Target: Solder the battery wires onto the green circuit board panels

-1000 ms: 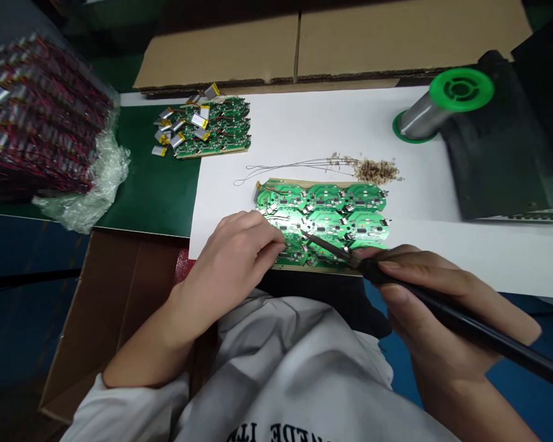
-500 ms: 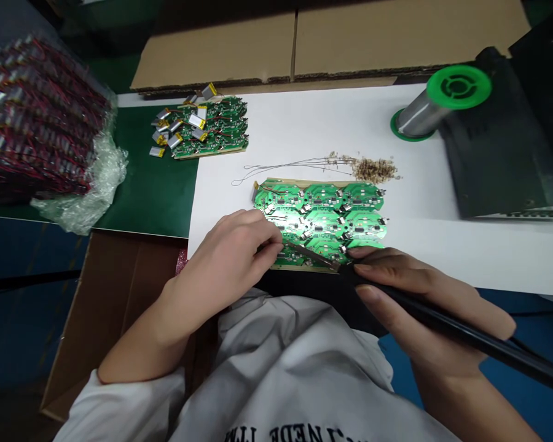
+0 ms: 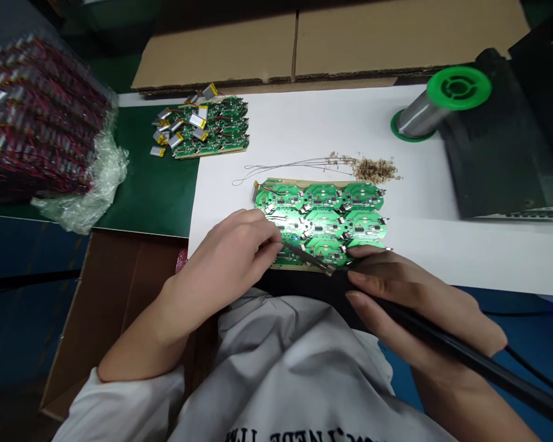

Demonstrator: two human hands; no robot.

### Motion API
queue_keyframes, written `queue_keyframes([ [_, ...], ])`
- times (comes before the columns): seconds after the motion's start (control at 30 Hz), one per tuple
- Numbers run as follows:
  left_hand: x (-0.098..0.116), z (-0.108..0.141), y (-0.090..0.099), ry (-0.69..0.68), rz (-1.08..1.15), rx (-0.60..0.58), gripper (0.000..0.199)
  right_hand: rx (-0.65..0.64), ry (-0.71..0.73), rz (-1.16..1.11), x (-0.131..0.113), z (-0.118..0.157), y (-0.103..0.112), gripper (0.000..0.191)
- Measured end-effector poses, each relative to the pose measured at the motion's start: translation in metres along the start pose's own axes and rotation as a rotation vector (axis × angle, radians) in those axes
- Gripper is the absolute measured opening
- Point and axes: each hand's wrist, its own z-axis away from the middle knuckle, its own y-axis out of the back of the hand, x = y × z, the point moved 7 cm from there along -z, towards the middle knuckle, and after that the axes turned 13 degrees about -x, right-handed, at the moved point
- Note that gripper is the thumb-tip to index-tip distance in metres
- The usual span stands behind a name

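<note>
A panel of green circuit boards point(image 3: 320, 227) lies on the white work surface in front of me. My right hand point(image 3: 410, 301) grips the black handle of a soldering iron point(image 3: 308, 256), whose tip reaches the panel's lower left part beside my left fingertips. My left hand point(image 3: 239, 252) is closed in a pinch over the panel's left edge; what is between its fingers is hidden. A small blue light point(image 3: 295, 239) shows on the board near the iron. One small battery point(image 3: 255, 191) with thin wires sits at the panel's upper left corner.
A second board panel point(image 3: 233, 126) with several silver batteries point(image 3: 198, 120) stands at the back left, near a wrapped stack of wired batteries point(image 3: 32, 116). Beyond my panel lie thin wires point(image 3: 281, 164) and brown crumbs point(image 3: 375, 170). A solder spool point(image 3: 419, 113) stands by a dark box point(image 3: 493, 166).
My right hand and the soldering iron have shifted slightly left and down. A blue light now shows on the board. My left hand stays in place.
</note>
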Motion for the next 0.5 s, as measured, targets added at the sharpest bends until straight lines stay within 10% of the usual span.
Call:
queue_keyframes([
  [0.3, -0.001, 0.001, -0.001, 0.000, -0.012, 0.018, 0.016, -0.049, 0.113, 0.149, -0.011, 0.000, -0.005, 0.033],
  [0.5, -0.001, 0.001, -0.001, 0.006, -0.014, 0.017, 0.017, 0.098, -0.121, 0.162, 0.000, 0.018, 0.006, 0.038],
])
